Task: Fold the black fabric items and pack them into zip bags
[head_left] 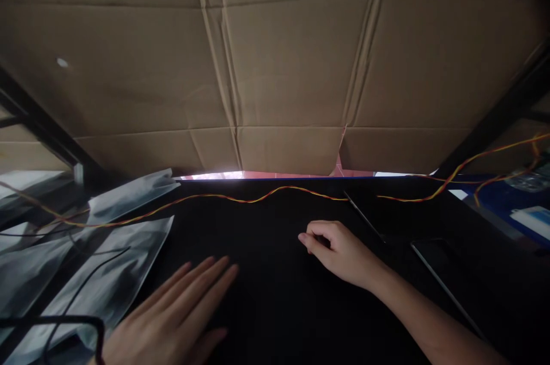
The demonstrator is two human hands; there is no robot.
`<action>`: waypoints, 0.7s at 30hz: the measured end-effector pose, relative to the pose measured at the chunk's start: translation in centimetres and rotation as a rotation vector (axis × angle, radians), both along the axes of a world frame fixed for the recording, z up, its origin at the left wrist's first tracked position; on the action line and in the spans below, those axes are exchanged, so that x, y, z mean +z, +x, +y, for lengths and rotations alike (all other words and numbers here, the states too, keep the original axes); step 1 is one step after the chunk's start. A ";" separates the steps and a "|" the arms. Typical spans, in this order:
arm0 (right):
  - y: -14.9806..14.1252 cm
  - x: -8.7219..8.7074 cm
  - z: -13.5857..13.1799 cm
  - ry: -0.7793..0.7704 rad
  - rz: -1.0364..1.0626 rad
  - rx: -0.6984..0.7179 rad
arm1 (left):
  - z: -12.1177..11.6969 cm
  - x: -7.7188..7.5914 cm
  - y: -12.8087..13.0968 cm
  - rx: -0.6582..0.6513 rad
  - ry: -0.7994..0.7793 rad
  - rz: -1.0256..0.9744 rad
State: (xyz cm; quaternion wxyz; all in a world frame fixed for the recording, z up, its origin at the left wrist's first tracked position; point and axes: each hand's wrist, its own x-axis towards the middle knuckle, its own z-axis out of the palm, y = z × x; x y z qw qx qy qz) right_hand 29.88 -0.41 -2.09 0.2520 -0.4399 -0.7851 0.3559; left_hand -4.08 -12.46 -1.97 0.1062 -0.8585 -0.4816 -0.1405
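Note:
My left hand (pixel 172 307) is palm down over the black tabletop (pixel 266 302), its fingers stretched out and nothing in them. Further right, my right hand (pixel 337 250) rests on the same surface with its fingers curled in and the thumb bent toward the index finger. A dark gap shows inside that curl, and I see no object there. Beyond both hands a twisted red and yellow wire (pixel 258 200) runs across the table. To the left of my left hand lies a clear plastic bag (pixel 116 265).
A second plastic bag (pixel 133 196) lies at the back left. A black cable (pixel 64 319) loops at the lower left. Two dark flat objects with shiny edges, one a thin slab (pixel 442 267), lie on the right. Creased cardboard (pixel 287 61) rises behind the table. A blue bin (pixel 494 186) stands far right.

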 end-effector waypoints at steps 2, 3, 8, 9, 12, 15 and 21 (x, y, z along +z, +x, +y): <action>-0.2 0.2 -0.3 0.085 -0.002 -0.003 | 2.7 1.4 4.6 -0.104 -0.062 0.027; -0.3 0.2 -0.4 0.126 -0.004 0.000 | 4.4 2.0 6.5 -0.121 -0.081 0.016; -0.3 0.3 -0.5 0.407 -0.031 0.050 | 11.6 0.7 9.9 -0.227 -0.249 -0.062; -0.2 0.1 -0.5 0.447 -0.056 0.050 | 12.2 -0.4 9.8 -0.242 -0.283 -0.077; -0.1 -1.3 -0.6 0.462 -0.252 0.049 | 12.6 -3.3 9.3 -0.252 -0.341 -0.098; -0.1 -3.2 -0.6 0.382 -0.481 0.097 | 12.4 -4.5 9.0 -0.245 -0.321 -0.079; 0.0 -4.7 -0.6 0.345 -0.515 0.100 | 12.6 -4.2 9.0 -0.250 -0.328 -0.038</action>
